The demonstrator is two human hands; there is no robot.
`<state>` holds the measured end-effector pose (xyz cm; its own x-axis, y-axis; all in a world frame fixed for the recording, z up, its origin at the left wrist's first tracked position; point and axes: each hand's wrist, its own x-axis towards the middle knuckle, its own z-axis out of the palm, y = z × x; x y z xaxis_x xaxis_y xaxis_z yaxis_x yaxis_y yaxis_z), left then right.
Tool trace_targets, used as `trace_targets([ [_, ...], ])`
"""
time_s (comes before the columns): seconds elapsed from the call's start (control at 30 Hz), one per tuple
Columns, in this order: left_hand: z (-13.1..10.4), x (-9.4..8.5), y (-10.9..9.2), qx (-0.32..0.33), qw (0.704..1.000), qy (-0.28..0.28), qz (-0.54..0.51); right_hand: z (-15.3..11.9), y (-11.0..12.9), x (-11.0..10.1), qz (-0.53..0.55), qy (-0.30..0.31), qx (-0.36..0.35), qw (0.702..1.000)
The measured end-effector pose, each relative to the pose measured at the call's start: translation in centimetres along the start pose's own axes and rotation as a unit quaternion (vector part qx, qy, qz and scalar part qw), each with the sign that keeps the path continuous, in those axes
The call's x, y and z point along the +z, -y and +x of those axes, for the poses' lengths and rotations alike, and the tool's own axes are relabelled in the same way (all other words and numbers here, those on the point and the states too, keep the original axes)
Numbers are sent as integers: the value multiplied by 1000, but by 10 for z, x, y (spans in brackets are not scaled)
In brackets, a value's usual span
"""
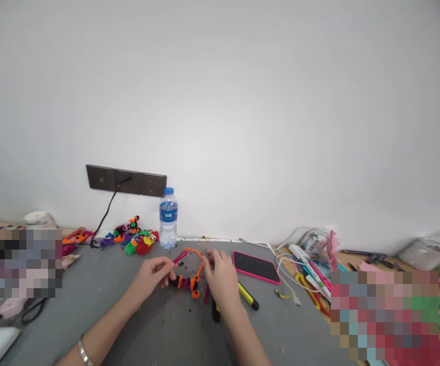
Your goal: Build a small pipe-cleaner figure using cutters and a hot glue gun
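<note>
My left hand (154, 274) is closed in a pinch on a magenta pipe cleaner (181, 255) bent into a narrow loop. Just below its fingertips lies a small pipe-cleaner figure (184, 282) in orange, black and magenta. An orange pipe cleaner (193, 250) curves above the figure towards my right hand (222, 277). That hand rests low over the mat, thumb apart from the bent fingers, and I see nothing held in it. Under and beside it are black-and-yellow tool handles (247, 295); their working end is hidden. A dark magenta strip (206, 294) lies by the right thumb.
A water bottle (168, 218) stands by the wall, beside several colourful pipe-cleaner figures (143, 243). A pink-edged phone (257, 267) lies right of my hands, near white cables (286, 267). Small scraps dot the grey mat (158, 335). Scissors and pens crowd the right side.
</note>
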<state>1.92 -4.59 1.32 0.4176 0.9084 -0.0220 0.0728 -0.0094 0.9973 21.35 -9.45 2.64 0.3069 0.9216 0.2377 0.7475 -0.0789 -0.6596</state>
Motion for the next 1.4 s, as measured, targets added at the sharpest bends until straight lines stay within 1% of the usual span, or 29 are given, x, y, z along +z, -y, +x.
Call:
trace_targets([
  [0.03,2,-3,0,-3,1000,-11,0,-1,-2,-4,-100,-5,34,994],
  [0.07,4,-6,1,-7,1000,-22,-1,-2,-4,-8,-176,5,70,982],
  [0.1,5,-8,2,-11,999,-33,-2,-3,-6,-10,-226,27,104,968],
  [0.13,7,-9,3,-14,999,-42,-2,-3,-7,-12,-254,56,127,957],
  [0.2,9,-11,6,-16,998,-54,1,-4,-9,-14,-272,105,145,945],
  [0.3,10,-11,7,-15,998,-57,8,-5,-8,-14,-268,135,144,943],
  [0.4,9,-11,5,-14,998,-57,14,-2,-8,-16,-250,136,152,946],
  [0.5,8,-11,3,-9,998,-60,15,3,-17,-20,-195,124,165,959],
  [0.57,8,-11,3,-7,998,-61,13,8,-28,-25,-119,96,152,977],
  [0.6,8,-11,3,-5,998,-63,11,10,-33,-27,-63,80,140,985],
  [0.63,8,-11,3,-5,998,-64,10,12,-38,-30,5,64,138,988],
  [0.67,8,-11,3,-4,998,-64,9,14,-41,-34,82,51,140,985],
  [0.7,8,-10,2,-3,998,-64,9,16,-44,-37,162,41,151,974],
  [0.73,8,-10,2,-1,998,-65,9,18,-45,-41,242,39,167,955],
  [0.77,8,-10,3,1,998,-64,10,19,-45,-45,319,47,184,929],
  [0.8,8,-10,3,5,998,-65,11,21,-44,-48,392,64,197,896],
  [0.87,9,-11,4,13,998,-66,10,23,-40,-54,518,114,202,823],
  [0.93,9,-12,6,19,998,-63,10,23,-36,-56,605,162,184,758],
  [0.97,10,-13,7,22,998,-62,11,23,-34,-57,632,182,169,734],
  [1.0,10,-13,8,24,998,-62,12,23,-32,-57,648,202,158,717],
  [1.03,10,-13,8,26,998,-63,14,22,-29,-56,655,222,148,707],
  [1.13,9,-13,7,31,997,-73,21,17,-20,-55,646,285,130,696],
  [1.2,9,-13,6,37,996,-79,29,12,-14,-53,636,342,131,679],
  [1.33,10,-13,6,61,992,-98,44,3,-3,-47,603,482,143,619],
  [1.4,9,-13,5,72,991,-100,56,-1,2,-41,598,522,140,592],
])
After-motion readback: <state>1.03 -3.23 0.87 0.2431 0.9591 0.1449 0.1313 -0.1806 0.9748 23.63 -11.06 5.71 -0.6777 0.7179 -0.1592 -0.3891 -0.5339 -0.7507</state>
